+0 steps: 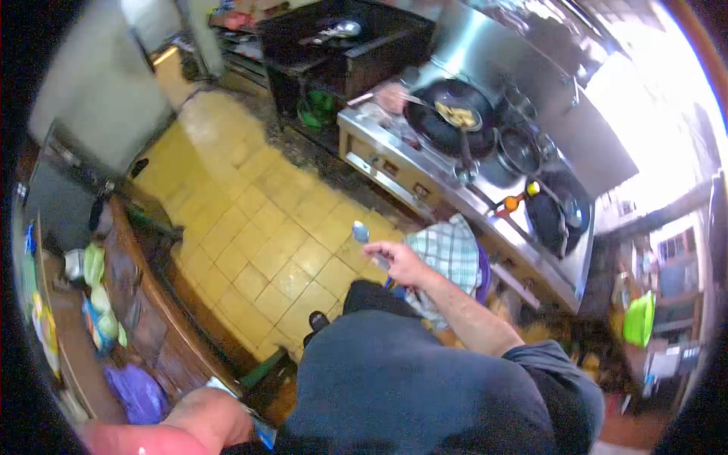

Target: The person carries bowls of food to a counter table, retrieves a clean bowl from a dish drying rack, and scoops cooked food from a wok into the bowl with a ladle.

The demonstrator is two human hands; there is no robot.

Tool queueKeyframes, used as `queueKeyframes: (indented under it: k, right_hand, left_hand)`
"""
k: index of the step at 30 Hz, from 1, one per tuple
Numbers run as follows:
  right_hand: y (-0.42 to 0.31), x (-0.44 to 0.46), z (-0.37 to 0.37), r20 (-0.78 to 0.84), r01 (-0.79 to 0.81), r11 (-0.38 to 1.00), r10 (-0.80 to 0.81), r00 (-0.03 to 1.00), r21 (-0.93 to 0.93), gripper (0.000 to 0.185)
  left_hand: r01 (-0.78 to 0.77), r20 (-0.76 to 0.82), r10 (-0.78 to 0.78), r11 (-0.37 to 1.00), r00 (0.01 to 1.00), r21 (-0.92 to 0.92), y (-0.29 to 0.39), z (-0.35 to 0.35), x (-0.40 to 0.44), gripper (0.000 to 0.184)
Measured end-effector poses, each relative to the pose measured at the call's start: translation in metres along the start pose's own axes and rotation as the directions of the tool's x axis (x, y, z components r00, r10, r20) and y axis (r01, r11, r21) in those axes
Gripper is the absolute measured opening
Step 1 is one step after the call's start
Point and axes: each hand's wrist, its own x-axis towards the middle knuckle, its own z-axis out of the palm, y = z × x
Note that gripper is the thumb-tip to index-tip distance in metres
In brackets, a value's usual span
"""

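My right hand (398,264) is closed around the handle of a metal spoon (361,232). The spoon's bowl points up and left, over the tiled floor. Low at the left edge, my left hand (216,418) is partly in view with its fingers mostly hidden. A white and blue packet (263,432) sticks out on both sides of it, so the hand appears to grip it. Up on the stove, a black wok (425,121) holds yellowish pieces of food (456,115), with a ladle or strainer (465,163) lying across it.
The steel stove (402,178) runs diagonally at the upper right, with a pot (519,148) and an orange-labelled bottle (512,202). A checked cloth (447,254) hangs over a purple tub (484,269). On the left, a wooden table (144,296) carries a purple bag (136,393).
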Motion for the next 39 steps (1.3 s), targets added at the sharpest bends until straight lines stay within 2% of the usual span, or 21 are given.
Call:
queueKeyframes:
  k: [2,4,6,8,9,10,11,13,14,16,18,22,26,28,30,32,33,34,35,36,39]
  right_hand:
    - [-0.026,0.036,-0.021,-0.058,-0.037,0.991,0.045,0.997,0.130,0.030]
    - [-0.021,0.061,-0.029,-0.096,-0.054,0.995,0.062,0.993,0.085,0.034]
    - [-0.015,0.100,-0.047,-0.168,0.048,0.949,0.006,0.986,0.312,0.034]
    - [-0.025,0.144,-0.072,-0.269,0.080,0.966,-0.011,0.963,0.248,0.039]
    - [-0.020,0.166,-0.090,-0.303,0.181,0.982,-0.156,0.940,0.056,0.042]
    - [-0.015,0.193,-0.109,-0.311,0.277,0.951,-0.307,0.899,-0.137,0.045]
    - [-0.015,0.225,-0.125,-0.349,0.366,0.915,-0.404,0.846,-0.172,0.046]
    - [-0.002,0.286,-0.166,-0.209,0.371,0.819,-0.494,0.844,-0.438,0.037]
    - [0.007,0.321,-0.180,-0.146,0.406,0.725,-0.566,0.811,-0.556,0.036]
    - [-0.006,0.376,-0.227,0.092,0.352,0.642,-0.402,0.911,-0.681,0.018]
    - [-0.005,0.420,-0.267,0.153,0.417,0.673,-0.416,0.896,-0.612,0.012]
    - [0.017,0.493,-0.350,0.220,0.443,0.625,-0.404,0.888,-0.643,0.012]
    - [0.042,0.542,-0.414,0.279,0.434,0.616,-0.336,0.900,-0.658,0.015]
    - [0.068,0.562,-0.430,0.201,0.477,0.679,-0.447,0.872,-0.558,0.017]
    - [0.081,0.580,-0.468,0.121,0.385,0.734,-0.387,0.914,-0.559,0.035]
    - [0.104,0.586,-0.532,-0.129,0.069,0.720,-0.217,0.968,-0.690,0.024]
    - [0.102,0.589,-0.572,-0.313,-0.198,0.830,0.030,0.949,-0.521,0.019]
    - [0.121,0.590,-0.610,-0.534,-0.248,0.914,0.042,0.845,-0.320,0.017]
    - [0.159,0.591,-0.647,-0.602,-0.303,0.875,0.017,0.798,-0.377,0.017]
    - [0.189,0.589,-0.675,-0.718,-0.523,0.765,0.116,0.686,-0.376,0.018]
    - [0.245,0.587,-0.734,-0.776,-0.673,0.669,0.227,0.588,-0.314,0.022]
  left_hand:
    - [0.004,0.032,-0.002,0.997,0.999,-0.071,-0.054,-0.009,0.020,0.027]
    - [0.013,0.056,-0.006,0.992,0.998,-0.125,-0.108,-0.008,0.037,0.029]
    - [0.042,0.080,-0.029,0.984,0.996,-0.170,-0.164,0.002,0.051,0.031]
    - [0.129,0.121,-0.108,0.974,0.987,-0.186,-0.225,0.024,0.063,0.033]
    - [0.235,0.143,-0.212,0.957,0.967,-0.170,-0.259,0.039,0.065,0.034]
    - [0.394,0.173,-0.371,0.911,0.912,-0.124,-0.295,0.058,0.062,0.035]
    - [0.588,0.192,-0.569,0.806,0.800,-0.064,-0.338,0.081,0.056,0.036]
    - [0.877,0.207,-0.853,0.475,0.479,-0.073,-0.440,0.131,0.025,0.027]
    - [0.924,0.238,-0.894,0.378,0.379,-0.049,-0.492,0.152,0.005,0.023]
    - [0.969,0.232,-0.951,0.230,0.203,0.096,-0.572,0.191,0.001,0.018]
    - [0.941,0.264,-0.965,0.088,-0.002,0.328,-0.621,0.228,0.048,0.024]
    - [0.974,0.327,-0.945,0.082,0.009,0.213,-0.716,0.269,0.082,0.034]
    - [0.996,0.349,-0.933,-0.079,-0.085,0.033,-0.783,0.302,0.093,0.040]
    - [0.986,0.358,-0.921,-0.164,-0.153,-0.001,-0.814,0.309,0.100,0.039]
    - [0.987,0.356,-0.921,-0.155,-0.158,0.038,-0.842,0.305,0.095,0.039]
    - [0.988,0.271,-0.959,-0.045,-0.083,0.145,-0.857,0.297,0.086,0.039]
    - [0.979,0.215,-0.974,-0.025,-0.069,0.205,-0.865,0.292,0.075,0.039]
    - [0.978,0.220,-0.973,-0.025,-0.072,0.209,-0.876,0.279,0.051,0.039]
    - [0.973,0.214,-0.974,-0.026,-0.077,0.230,-0.888,0.263,0.021,0.040]
    - [0.968,0.208,-0.975,-0.028,-0.082,0.251,-0.892,0.252,0.002,0.040]
    - [0.974,0.114,-0.976,-0.167,-0.186,0.156,-0.881,0.233,-0.035,0.044]
